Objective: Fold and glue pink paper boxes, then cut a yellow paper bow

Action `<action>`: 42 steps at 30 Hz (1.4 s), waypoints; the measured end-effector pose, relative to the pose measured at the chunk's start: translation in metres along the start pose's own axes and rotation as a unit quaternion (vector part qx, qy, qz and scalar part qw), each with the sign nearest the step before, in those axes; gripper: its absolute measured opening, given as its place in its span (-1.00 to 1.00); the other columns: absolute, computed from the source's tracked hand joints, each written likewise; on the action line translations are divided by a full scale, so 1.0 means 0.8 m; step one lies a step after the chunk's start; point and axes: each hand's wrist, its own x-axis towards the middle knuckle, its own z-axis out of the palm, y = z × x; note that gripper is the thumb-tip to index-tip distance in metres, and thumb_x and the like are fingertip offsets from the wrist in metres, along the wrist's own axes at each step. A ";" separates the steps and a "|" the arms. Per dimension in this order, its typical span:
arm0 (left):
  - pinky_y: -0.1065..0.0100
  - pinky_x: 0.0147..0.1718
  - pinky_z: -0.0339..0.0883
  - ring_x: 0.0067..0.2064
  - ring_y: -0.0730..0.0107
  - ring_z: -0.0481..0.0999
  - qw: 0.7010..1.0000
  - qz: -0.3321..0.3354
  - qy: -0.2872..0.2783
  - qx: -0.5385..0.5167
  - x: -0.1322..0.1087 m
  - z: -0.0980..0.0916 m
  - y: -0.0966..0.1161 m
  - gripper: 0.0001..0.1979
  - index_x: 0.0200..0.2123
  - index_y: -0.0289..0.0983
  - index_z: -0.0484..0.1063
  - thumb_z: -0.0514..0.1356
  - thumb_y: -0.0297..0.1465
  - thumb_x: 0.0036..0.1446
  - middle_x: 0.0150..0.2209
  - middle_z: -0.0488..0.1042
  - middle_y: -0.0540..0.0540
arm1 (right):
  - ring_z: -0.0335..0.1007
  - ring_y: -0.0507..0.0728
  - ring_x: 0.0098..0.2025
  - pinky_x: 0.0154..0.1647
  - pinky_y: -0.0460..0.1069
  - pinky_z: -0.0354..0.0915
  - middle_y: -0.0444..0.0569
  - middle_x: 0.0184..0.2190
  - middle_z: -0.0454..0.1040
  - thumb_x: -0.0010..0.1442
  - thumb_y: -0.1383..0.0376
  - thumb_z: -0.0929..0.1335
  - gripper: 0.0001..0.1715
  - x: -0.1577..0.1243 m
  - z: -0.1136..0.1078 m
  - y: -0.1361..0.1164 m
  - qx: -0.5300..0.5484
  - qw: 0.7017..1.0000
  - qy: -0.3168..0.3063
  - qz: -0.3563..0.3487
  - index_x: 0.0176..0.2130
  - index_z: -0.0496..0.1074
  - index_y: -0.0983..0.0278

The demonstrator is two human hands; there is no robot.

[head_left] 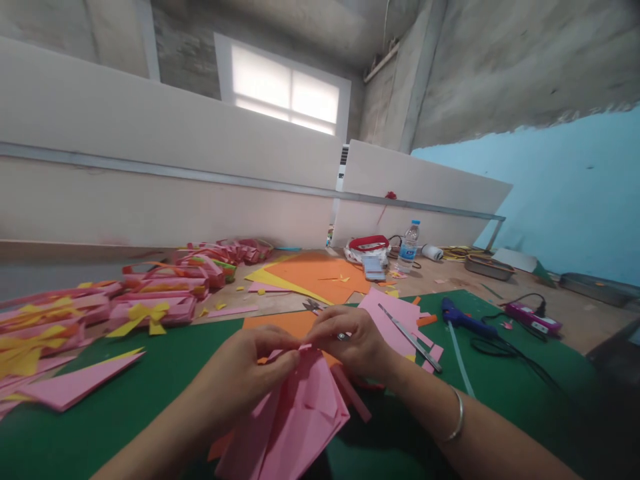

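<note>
A folded pink paper piece [300, 420] is held up in front of me, tilted, over the green mat. My left hand [265, 363] pinches its top edge between thumb and fingers. Right beside it, my right hand [350, 337] is closed on the same top edge, its fingertips meeting those of the left. Orange paper [280, 325] lies behind and under the hands. The tips of a small pair of scissors [313, 307] show just beyond my right hand; the rest is hidden. A metal ruler or blade-like tool [410, 337] rests on pink paper [387, 313] to the right.
Several finished pink paper pieces with yellow bows [145, 313] line the left. A blue glue gun [465, 319] with its cable and a purple box [533, 319] sit right. Farther back are orange sheets [320, 273], a phone [374, 268], a water bottle [409, 247] and a grey tray [489, 268].
</note>
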 end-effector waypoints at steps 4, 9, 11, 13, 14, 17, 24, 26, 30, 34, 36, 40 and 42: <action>0.34 -0.33 0.22 -0.29 0.26 0.45 1.000 0.000 -0.012 -0.003 0.003 -0.001 0.000 -0.73 -0.43 -0.24 0.54 0.06 -0.29 0.05 -0.38 0.53 -0.04 | 0.35 -0.01 -0.43 -0.41 -0.11 0.30 -0.08 -0.45 0.44 0.08 0.45 0.35 -0.82 0.000 0.000 0.000 -0.060 0.998 0.005 -0.030 -0.36 0.55 0.25; 0.40 -0.40 0.19 -0.38 0.35 0.40 0.998 -0.017 -0.022 -0.047 0.002 -0.002 -0.002 -0.74 -0.45 -0.25 0.54 0.09 -0.26 0.02 -0.45 0.49 0.00 | 0.32 -0.02 -0.45 -0.46 -0.14 0.26 -0.11 -0.49 0.40 0.04 0.48 0.35 -0.78 -0.001 0.001 -0.004 -0.080 0.995 0.023 -0.053 -0.39 0.57 0.23; 0.41 -0.44 0.18 -0.42 0.37 0.39 0.997 -0.026 -0.031 -0.068 0.002 -0.002 -0.005 -0.72 -0.46 -0.27 0.53 0.09 -0.24 0.02 -0.49 0.47 0.00 | 0.32 -0.02 -0.45 -0.46 -0.14 0.26 -0.10 -0.49 0.39 0.04 0.49 0.35 -0.78 -0.001 0.002 -0.004 -0.086 0.994 0.027 -0.057 -0.40 0.57 0.24; 0.41 -0.45 0.17 -0.43 0.38 0.38 0.995 -0.028 -0.039 -0.088 0.003 0.000 -0.009 -0.71 -0.44 -0.28 0.52 0.09 -0.22 0.02 -0.51 0.46 0.00 | 0.32 -0.02 -0.44 -0.45 -0.13 0.27 -0.09 -0.48 0.39 0.04 0.49 0.34 -0.79 -0.002 0.002 -0.004 -0.093 0.994 0.027 -0.059 -0.40 0.56 0.26; 0.41 -0.44 0.18 -0.43 0.37 0.39 0.994 -0.025 -0.040 -0.096 0.004 0.000 -0.011 -0.71 -0.42 -0.28 0.52 0.09 -0.22 0.02 -0.51 0.47 0.00 | 0.32 -0.02 -0.44 -0.45 -0.13 0.27 -0.09 -0.48 0.40 0.04 0.49 0.34 -0.79 -0.002 0.001 -0.004 -0.098 0.993 0.025 -0.062 -0.41 0.56 0.27; 0.40 -0.42 0.20 -0.43 0.37 0.40 0.992 -0.024 -0.044 -0.112 0.005 0.000 -0.013 -0.71 -0.41 -0.28 0.52 0.09 -0.23 0.03 -0.51 0.49 -0.01 | 0.32 -0.01 -0.44 -0.44 -0.13 0.27 -0.05 -0.48 0.39 0.06 0.48 0.33 -0.81 -0.002 0.001 -0.005 -0.120 0.989 0.017 -0.084 -0.42 0.55 0.30; 0.37 -0.33 0.24 -0.32 0.29 0.46 0.994 -0.031 -0.026 -0.098 0.001 -0.002 -0.008 -0.74 -0.40 -0.25 0.55 0.12 -0.24 0.01 -0.40 0.55 -0.02 | 0.28 0.00 -0.45 -0.46 -0.11 0.23 -0.05 -0.48 0.35 0.12 0.46 0.30 -0.78 -0.002 0.000 -0.010 -0.174 0.975 -0.002 -0.137 -0.41 0.53 0.28; 0.37 -0.34 0.25 -0.32 0.28 0.46 0.994 -0.032 -0.027 -0.098 0.000 -0.003 -0.007 -0.73 -0.39 -0.25 0.55 0.12 -0.24 0.01 -0.40 0.55 -0.02 | 0.27 0.00 -0.45 -0.47 -0.12 0.22 -0.06 -0.48 0.35 0.12 0.45 0.29 -0.78 -0.002 0.000 -0.011 -0.182 0.974 -0.002 -0.134 -0.42 0.52 0.28; 0.37 -0.35 0.25 -0.33 0.29 0.46 0.995 -0.029 -0.029 -0.095 0.000 -0.004 -0.005 -0.73 -0.38 -0.25 0.55 0.11 -0.25 0.02 -0.40 0.55 -0.02 | 0.25 0.00 -0.46 -0.48 -0.11 0.20 -0.06 -0.49 0.33 0.14 0.43 0.27 -0.76 -0.002 0.001 -0.011 -0.205 0.968 0.001 -0.144 -0.43 0.51 0.28; 0.36 -0.32 0.26 -0.31 0.29 0.46 0.995 -0.019 -0.029 -0.094 -0.001 -0.004 -0.002 -0.75 -0.37 -0.25 0.55 0.10 -0.28 0.02 -0.38 0.55 -0.02 | 0.23 0.01 -0.47 -0.49 -0.11 0.16 -0.06 -0.51 0.32 0.17 0.40 0.27 -0.75 -0.002 0.002 -0.010 -0.235 0.957 0.014 -0.167 -0.44 0.51 0.28; 0.37 -0.33 0.26 -0.31 0.29 0.46 0.995 -0.018 -0.028 -0.094 -0.001 -0.004 0.000 -0.75 -0.37 -0.24 0.56 0.11 -0.29 0.01 -0.38 0.55 -0.02 | 0.22 0.00 -0.47 -0.49 -0.11 0.15 -0.07 -0.52 0.32 0.18 0.39 0.26 -0.74 -0.003 0.002 -0.011 -0.249 0.952 0.018 -0.175 -0.44 0.51 0.27; 0.34 -0.30 0.27 -0.30 0.27 0.47 0.995 -0.019 -0.031 -0.095 -0.002 -0.005 0.003 -0.75 -0.39 -0.24 0.55 0.10 -0.29 0.01 -0.38 0.56 -0.02 | 0.20 0.00 -0.48 -0.49 -0.09 0.11 -0.07 -0.53 0.32 0.17 0.42 0.26 -0.74 -0.004 0.002 -0.012 -0.284 0.937 0.020 -0.202 -0.45 0.49 0.28; 0.32 -0.28 0.27 -0.28 0.24 0.48 0.996 -0.013 -0.035 -0.081 -0.001 -0.005 0.002 -0.74 -0.40 -0.25 0.55 0.09 -0.28 0.02 -0.36 0.56 -0.03 | 0.19 0.00 -0.47 -0.47 -0.08 0.09 -0.08 -0.52 0.32 0.16 0.43 0.26 -0.76 -0.004 0.002 -0.012 -0.308 0.926 0.019 -0.217 -0.46 0.47 0.29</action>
